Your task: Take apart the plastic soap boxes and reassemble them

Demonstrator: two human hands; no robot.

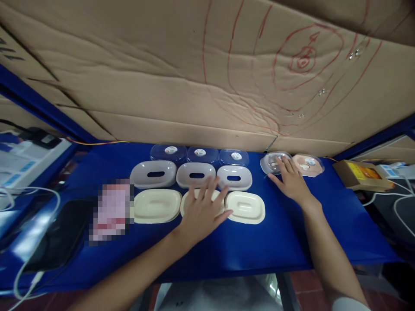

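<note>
Currently, the middle cream dish (pixel 186 202) sits on the blue surface (pixel 275 246), partly hidden by the left hand (pixel 197 214). Its fingers are blurred, widely spread and grip nothing visible; contact is unclear. The right hand (pixel 293 183) has its fingers loosely parted at the clear-covered grey dish (pixel 269 164), apparently touching its top without closing around it. Just beside it lies a clear-covered peach dish (pixel 303 160).

Either side of the middle cream dish are the left cream dish (pixel 157 194) and the right cream dish (pixel 260 207). Behind them stand 3 slotted grey dishes (pixel 138 175), then 3 clear lids (pixel 158 156) near the cardboard (pixel 145 99). Judging by the layout, 2 dishes already have covers, while the 3 lids in the back row remain unfitted.
</note>
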